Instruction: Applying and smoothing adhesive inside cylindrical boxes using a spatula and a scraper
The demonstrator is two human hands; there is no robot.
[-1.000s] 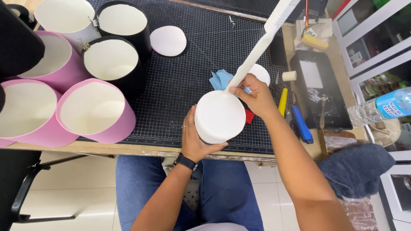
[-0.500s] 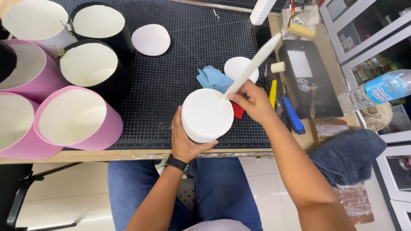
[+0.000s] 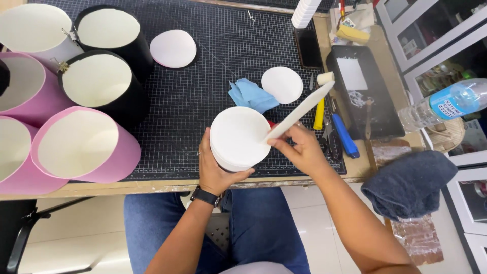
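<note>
- a wooden table (image 3: pixel 167 186) carries a black gridded cutting mat (image 3: pixel 203 101).
- on the mat's left side: pink cylinder boxes (image 3: pixel 86 147) and black cylinder boxes (image 3: pixel 104 83), crowded close together.
- a white disc (image 3: pixel 173 48) lies near the mat's top, another white disc (image 3: pixel 282 84) just beside a blue cloth (image 3: pixel 251 95).
- at the mat's right edge: a yellow-handled tool (image 3: pixel 318 112) and a blue-handled tool (image 3: pixel 345 135).
- right of the mat: a black tray (image 3: pixel 368 96) and a dark blue towel (image 3: pixel 408 182) hanging over the table's corner.
</note>
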